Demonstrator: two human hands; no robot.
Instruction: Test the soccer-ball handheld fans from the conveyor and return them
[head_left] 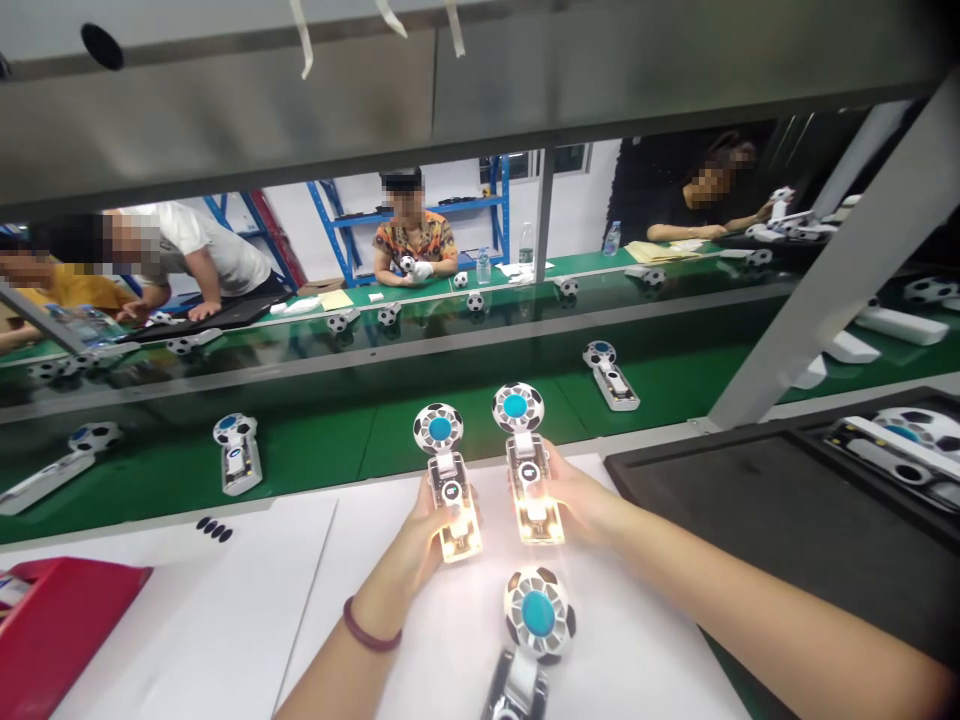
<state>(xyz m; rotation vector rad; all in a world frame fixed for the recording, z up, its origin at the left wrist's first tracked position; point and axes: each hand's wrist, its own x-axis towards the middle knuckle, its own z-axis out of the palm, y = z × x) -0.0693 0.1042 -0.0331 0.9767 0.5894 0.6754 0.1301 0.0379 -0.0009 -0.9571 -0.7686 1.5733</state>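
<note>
My left hand (425,535) is wrapped around a white handheld device (452,495) with a round soccer-ball head and a blue disc in its middle. My right hand (576,500) grips a second device of the same kind (531,470). Both are held upright side by side, slightly apart, and warm yellow lights glow in their lower bodies. Below them on the white table top (247,610) lies a third soccer-ball device (538,615), unlit and cut off by the lower edge of the view.
A green conveyor belt (390,440) runs beyond the table, carrying several similar devices. A black tray (720,500) stands at right, a red bin (67,620) at left, beside small black ovals (214,529). Across the belt sit several people. A slanted metal post (832,235) rises at right.
</note>
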